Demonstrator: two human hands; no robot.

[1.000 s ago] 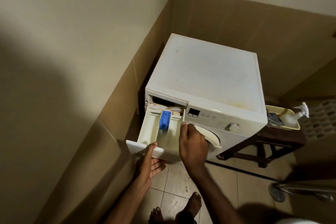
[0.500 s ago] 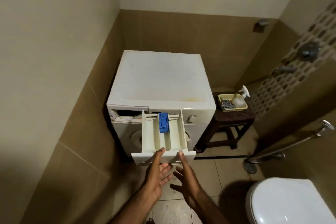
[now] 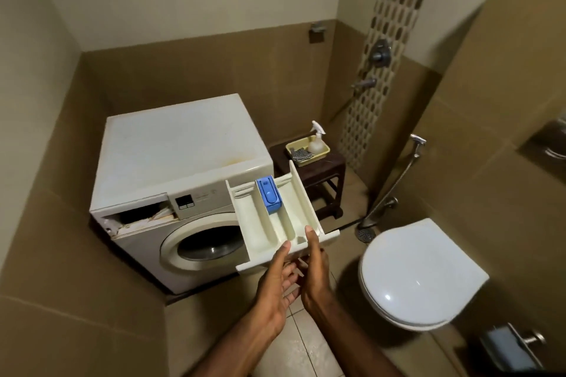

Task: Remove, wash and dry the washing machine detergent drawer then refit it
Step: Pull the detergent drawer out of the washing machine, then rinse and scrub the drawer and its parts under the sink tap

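Detergent drawer (image 3: 269, 223) front panel towards person, seemingly level.

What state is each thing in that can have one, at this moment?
detergent drawer: out of the machine, held level
drawer slot: empty, open
left hand: holding drawer front
right hand: holding drawer front
washing machine door: closed
toilet lid: down

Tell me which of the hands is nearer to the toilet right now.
Right. The right hand grips the front of the detergent drawer on the side facing the toilet. The left hand holds the same front edge, one hand farther away.
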